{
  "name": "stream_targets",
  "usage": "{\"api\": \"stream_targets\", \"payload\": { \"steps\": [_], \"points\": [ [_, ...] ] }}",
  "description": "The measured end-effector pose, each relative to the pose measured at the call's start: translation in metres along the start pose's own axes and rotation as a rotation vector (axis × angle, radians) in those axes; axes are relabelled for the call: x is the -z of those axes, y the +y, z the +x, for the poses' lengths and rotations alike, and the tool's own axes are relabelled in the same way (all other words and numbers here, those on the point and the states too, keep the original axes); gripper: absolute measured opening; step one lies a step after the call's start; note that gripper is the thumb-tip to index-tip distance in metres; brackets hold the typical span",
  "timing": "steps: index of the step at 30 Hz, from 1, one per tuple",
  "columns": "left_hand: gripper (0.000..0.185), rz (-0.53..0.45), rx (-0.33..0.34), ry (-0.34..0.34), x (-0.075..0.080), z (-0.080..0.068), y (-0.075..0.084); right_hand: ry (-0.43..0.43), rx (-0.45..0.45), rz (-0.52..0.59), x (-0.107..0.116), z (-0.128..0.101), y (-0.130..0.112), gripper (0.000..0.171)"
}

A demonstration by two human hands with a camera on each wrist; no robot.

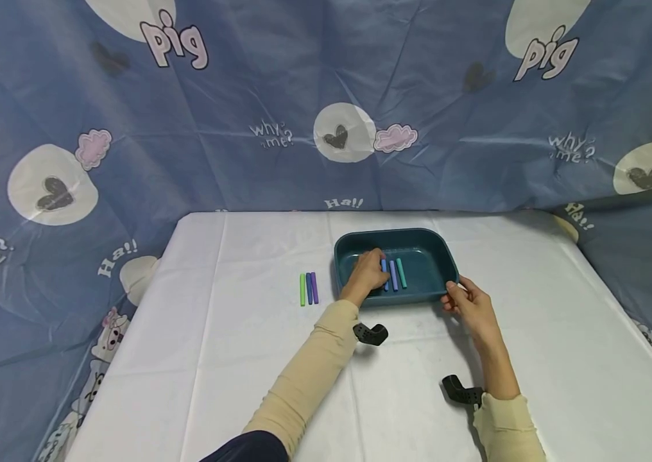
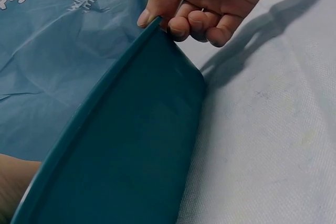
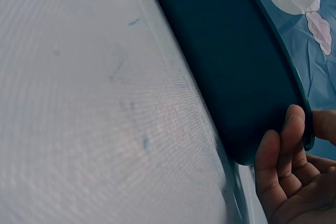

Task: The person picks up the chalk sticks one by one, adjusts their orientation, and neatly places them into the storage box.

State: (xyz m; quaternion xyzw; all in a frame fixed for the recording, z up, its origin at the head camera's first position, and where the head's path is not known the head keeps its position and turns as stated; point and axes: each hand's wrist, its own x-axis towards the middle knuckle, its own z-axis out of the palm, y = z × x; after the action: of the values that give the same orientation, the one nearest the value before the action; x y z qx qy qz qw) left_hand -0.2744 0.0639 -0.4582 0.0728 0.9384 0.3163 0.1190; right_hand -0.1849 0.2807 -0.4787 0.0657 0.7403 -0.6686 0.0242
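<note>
A dark teal tray [image 1: 427,296] stands on the white table. My left hand [image 1: 368,273] reaches into its left part, thumb and finger at the two ends of a blue stick [image 1: 385,266], which they seem to pinch. A periwinkle stick [image 1: 393,276] and a green-teal stick [image 1: 401,273] lie beside it in the tray. At the near right corner my right hand [image 1: 470,305] grips the tray's rim, thumb on one side and fingers beneath. The left wrist view shows that same right hand [image 2: 220,3]; there the tray's wall hides most of my left hand.
Left of the tray, a light green stick [image 1: 302,290], a dark blue stick [image 1: 309,289] and a purple stick [image 1: 315,287] lie side by side on the white cloth [image 1: 245,359]. Behind the table hangs a blue printed curtain [image 1: 280,77].
</note>
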Motion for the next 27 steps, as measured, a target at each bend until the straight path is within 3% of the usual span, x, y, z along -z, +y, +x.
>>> {"api": "stream_targets", "payload": {
  "steps": [12, 27],
  "points": [
    [0.041, 0.083, -0.009, -0.03, -0.0001, 0.0005, 0.0014, 0.015, 0.003, -0.013, -0.0025, -0.0001, -0.0016, 0.06],
    [0.044, 0.076, -0.013, -0.028, 0.0012, -0.0003, -0.0012, 0.018, -0.002, 0.001, -0.0041, -0.0012, -0.0004, 0.061]
  ]
}}
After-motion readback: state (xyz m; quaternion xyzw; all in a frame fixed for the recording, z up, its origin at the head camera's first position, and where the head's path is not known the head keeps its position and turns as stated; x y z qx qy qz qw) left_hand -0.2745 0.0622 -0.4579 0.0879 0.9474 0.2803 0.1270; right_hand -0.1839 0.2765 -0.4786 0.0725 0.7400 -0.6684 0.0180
